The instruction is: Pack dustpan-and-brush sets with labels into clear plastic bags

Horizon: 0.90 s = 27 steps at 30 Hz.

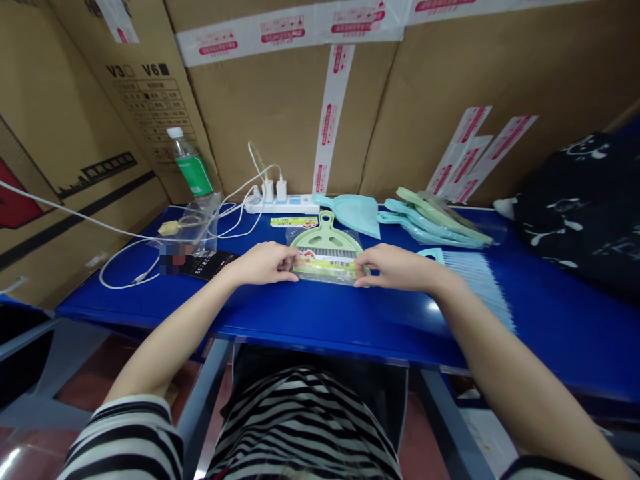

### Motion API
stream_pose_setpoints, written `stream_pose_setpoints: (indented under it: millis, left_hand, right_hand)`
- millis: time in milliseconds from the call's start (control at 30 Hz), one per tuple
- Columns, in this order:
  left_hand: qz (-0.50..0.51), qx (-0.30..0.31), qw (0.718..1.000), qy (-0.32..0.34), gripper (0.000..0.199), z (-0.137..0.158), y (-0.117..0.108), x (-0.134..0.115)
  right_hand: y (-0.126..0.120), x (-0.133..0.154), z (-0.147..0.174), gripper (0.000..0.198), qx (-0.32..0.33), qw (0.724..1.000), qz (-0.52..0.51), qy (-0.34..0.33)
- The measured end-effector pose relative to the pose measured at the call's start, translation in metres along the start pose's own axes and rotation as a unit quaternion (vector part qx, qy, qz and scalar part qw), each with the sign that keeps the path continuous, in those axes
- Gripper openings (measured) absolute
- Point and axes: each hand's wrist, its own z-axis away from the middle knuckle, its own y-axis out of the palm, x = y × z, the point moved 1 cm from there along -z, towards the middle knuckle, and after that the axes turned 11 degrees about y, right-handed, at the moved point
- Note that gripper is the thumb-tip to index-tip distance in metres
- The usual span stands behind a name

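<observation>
Left hand (270, 262) and right hand (393, 267) pinch a clear bag (327, 279) holding a green dustpan (326, 233) and grey-bristled brush (335, 253), flat on the blue counter (310, 313).

The pair appears already bagged; whether it is sealed cannot be told. A blue brush (475, 277) lies at right, seemingly unbagged. Forearms angle inward, knuckles up, each grip clamped, thumb against fingers, on the bag's side edge.
</observation>
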Motion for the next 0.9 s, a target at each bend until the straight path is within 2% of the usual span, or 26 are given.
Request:
stream_pose_setpoints:
  millis: [100,233,400,900]
  left_hand:
    - [-0.031,0.0,1.0,0.005,0.009,-0.001,0.001,0.001]
    - [-0.055,-0.028,0.998,0.02,0.012,-0.002,0.003,0.004]
    - [-0.061,-0.053,0.997,0.005,0.021,-0.004,0.005,0.004]
    - [-0.106,-0.045,0.991,-0.068,0.013,-0.012,0.014,-0.004]
  right_hand:
    - [0.0,0.0,-0.002,0.019,-0.036,0.999,-0.007,-0.026]
    - [0.0,-0.002,-0.005,0.025,-0.046,0.998,-0.026,-0.036]
    - [0.0,-0.002,-0.006,0.027,-0.048,0.998,-0.028,-0.026]
    - [0.003,0.009,-0.01,0.026,-0.071,0.994,-0.023,0.073]
